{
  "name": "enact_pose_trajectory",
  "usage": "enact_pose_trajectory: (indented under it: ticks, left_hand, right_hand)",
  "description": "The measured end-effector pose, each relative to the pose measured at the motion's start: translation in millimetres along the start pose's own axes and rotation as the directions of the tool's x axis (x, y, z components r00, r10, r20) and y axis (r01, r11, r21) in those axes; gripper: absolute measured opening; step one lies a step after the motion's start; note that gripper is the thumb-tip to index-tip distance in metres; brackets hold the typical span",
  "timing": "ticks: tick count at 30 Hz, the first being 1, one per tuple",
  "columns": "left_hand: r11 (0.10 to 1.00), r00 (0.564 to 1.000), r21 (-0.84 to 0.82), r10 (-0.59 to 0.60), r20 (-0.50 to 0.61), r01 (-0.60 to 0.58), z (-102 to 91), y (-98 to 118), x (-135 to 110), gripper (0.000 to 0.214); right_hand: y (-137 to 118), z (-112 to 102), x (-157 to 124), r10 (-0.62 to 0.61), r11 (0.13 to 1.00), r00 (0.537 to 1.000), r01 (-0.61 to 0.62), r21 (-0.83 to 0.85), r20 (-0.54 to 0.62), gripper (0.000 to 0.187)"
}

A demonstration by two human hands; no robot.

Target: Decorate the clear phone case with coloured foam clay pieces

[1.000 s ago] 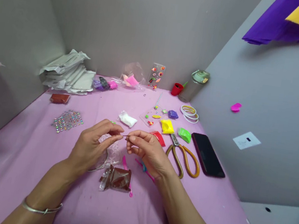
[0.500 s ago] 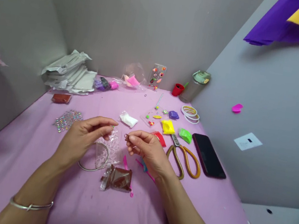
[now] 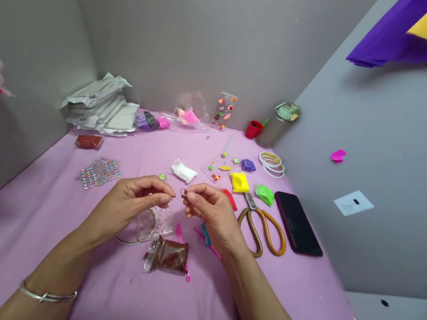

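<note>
Left grip (image 3: pixel 125 204) moved rightward, narrow beside the dark loop (image 3: pixel 183 192) pinched in right grip (image 3: pixel 210 216).

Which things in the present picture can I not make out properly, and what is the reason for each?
All in the head view:
- Small dark loop: too small to tell its material; the right hand hides part.
- Left hand: whether its grip holds anything is too small to tell.
- Red packet: partly hidden behind the right hand.
- Grey ring: partly hidden by the left hand.
- Purple and yellow sheet: cut off by the top edge.
</note>
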State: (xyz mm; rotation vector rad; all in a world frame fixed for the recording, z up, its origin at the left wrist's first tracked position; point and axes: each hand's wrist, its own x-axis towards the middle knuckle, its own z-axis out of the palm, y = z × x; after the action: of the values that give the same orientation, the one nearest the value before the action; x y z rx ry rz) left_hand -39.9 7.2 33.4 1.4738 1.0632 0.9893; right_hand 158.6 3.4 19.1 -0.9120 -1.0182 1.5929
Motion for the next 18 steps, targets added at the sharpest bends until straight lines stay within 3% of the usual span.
enact_pose_trajectory:
  ticks: [3, 7, 10, 12, 18]
  left_hand:
    - [0.999, 0.997, -0.023, 0.031, -0.073, -0.033, 0.0, -3.5, 2.1, 0.01]
    - [0.999, 0.992, -0.033, -0.011, -0.127, 0.007, -11.4, -2.7, 3.2, 0.014]
    - [0.999, 0.998, 0.004, -0.04, -0.05, 0.04, -23.5, -1.8, -4.0, 0.018]
    - [0.996, 0.998, 0.066, -0.058, 0.028, 0.056, -27.8, -3.5, -14.1, 0.009]
    - [0.96, 0.95, 0.238, -0.204, 0.238, 0.146, -18.7, -15.2, -48.5, 0.018]
  right_hand:
    - [-0.7, 1.0, -0.6, 0.006, 1.0, 1.0, -0.006, 0.007, -0.008, 0.021]
    - [-0.9, 0.6, 0.0, 0.007, 1.0, 1.0, -0.007, 0.009, -0.014, 0.021]
    - [-0.5, -0.5, 0.6, 0.004, 1.0, 1.0, -0.003, 0.015, -0.007, 0.02]
    - [-0.1, -1.0, 0.6, 0.002, 1.0, 1.0, -0.002, 0.016, 0.001, 0.02]
    - [0.7, 0.5, -0.8, 0.01, 1.0, 1.0, -0.01, 0.016, 0.017, 0.023]
